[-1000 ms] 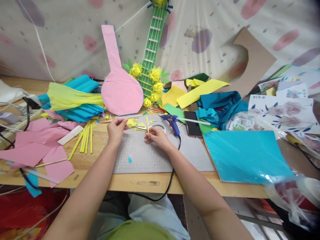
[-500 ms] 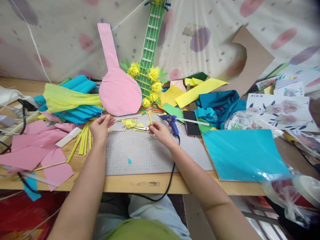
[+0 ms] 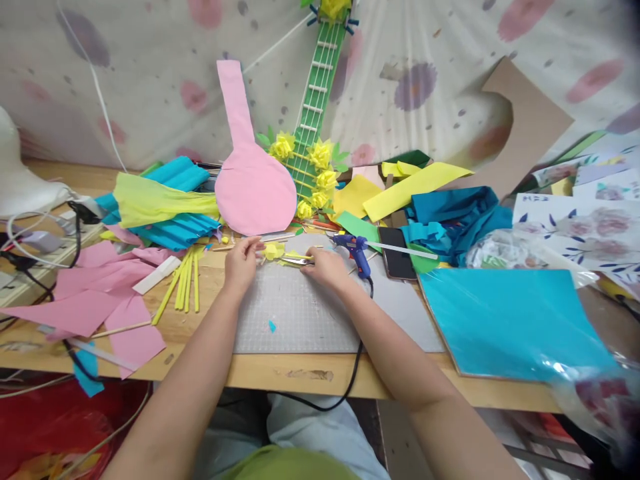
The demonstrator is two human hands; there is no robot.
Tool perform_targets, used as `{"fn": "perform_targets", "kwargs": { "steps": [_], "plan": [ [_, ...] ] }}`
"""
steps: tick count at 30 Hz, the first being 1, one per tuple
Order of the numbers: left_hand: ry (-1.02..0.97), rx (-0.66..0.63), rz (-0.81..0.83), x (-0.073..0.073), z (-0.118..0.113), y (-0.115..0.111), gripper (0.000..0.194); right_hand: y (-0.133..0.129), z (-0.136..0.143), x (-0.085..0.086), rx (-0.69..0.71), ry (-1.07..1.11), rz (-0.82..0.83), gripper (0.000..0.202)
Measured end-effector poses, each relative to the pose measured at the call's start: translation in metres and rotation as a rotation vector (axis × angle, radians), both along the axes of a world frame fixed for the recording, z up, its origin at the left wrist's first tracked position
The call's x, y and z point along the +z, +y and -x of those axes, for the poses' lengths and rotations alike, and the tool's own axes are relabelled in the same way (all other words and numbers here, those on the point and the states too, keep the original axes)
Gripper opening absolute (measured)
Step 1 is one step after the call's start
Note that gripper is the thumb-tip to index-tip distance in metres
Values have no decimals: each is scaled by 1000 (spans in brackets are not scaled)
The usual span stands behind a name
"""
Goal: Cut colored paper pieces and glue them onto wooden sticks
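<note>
My left hand [image 3: 241, 267] is over the back left of the grey cutting mat [image 3: 300, 313], thumb and fingers pinched together. What it holds, if anything, is too small to make out. Crumpled yellow paper scraps [image 3: 273, 251] lie just right of its fingertips. My right hand [image 3: 327, 267] is closed on the end of a thin yellow paper strip [image 3: 299, 255], which points left towards those scraps. Just below the strip are the metal blades of scissors [image 3: 296, 261]; their handles are hidden by my right hand. A blue glue gun [image 3: 356, 252] lies right beside that hand.
A pink lute-shaped cutout [image 3: 256, 193] and a green stringed instrument model [image 3: 315, 113] with yellow flowers lean at the back. Yellow rolled strips [image 3: 187, 283] and pink paper [image 3: 95, 287] lie left. A phone [image 3: 397, 253] and a turquoise board [image 3: 510, 320] are right. The glue gun's cord [image 3: 353, 370] crosses the mat.
The yellow strip in my right hand has tipped from upright to nearly level, pointing left. My hands have come closer together. The whole view has shifted slightly.
</note>
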State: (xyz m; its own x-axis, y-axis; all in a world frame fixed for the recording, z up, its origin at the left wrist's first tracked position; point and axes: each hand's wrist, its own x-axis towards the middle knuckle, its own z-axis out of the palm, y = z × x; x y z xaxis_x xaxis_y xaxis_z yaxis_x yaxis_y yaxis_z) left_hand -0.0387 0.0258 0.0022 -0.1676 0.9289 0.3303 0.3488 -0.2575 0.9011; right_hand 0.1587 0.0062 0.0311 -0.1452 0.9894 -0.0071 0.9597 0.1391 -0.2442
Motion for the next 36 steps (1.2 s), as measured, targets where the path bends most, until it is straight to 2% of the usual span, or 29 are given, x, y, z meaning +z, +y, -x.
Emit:
{"fn": "perform_targets", "kwargs": {
  "steps": [4,7,10,15,19,23,28,32,36],
  "plan": [
    [507,-98,-147,3,-8,-2,45,-2,-6,-9,39,3,-90,25],
    [733,-175,-87,3,-17,-2,61,-5,-10,-12,20,-1,-89,25],
    [809,-166,-30,1,-26,2,68,-8,-11,-13,-39,21,-88,27],
    [820,-201,-41,3,-41,10,69,-10,-8,-12,-143,110,-127,29],
    [704,-165,45,4,-51,13,76,-9,-9,-12,-237,153,-166,28],
    [565,-59,106,3,-49,17,61,-6,-13,-13,-309,159,-163,28],
    [172,105,54,3,-28,33,46,1,-8,-15,-296,73,-95,27],
    [-191,129,176,8,-10,43,24,4,-4,-15,-297,40,-69,28],
    [-308,136,264,19,2,37,13,1,-5,-16,-229,108,-144,32]
  ]
}}
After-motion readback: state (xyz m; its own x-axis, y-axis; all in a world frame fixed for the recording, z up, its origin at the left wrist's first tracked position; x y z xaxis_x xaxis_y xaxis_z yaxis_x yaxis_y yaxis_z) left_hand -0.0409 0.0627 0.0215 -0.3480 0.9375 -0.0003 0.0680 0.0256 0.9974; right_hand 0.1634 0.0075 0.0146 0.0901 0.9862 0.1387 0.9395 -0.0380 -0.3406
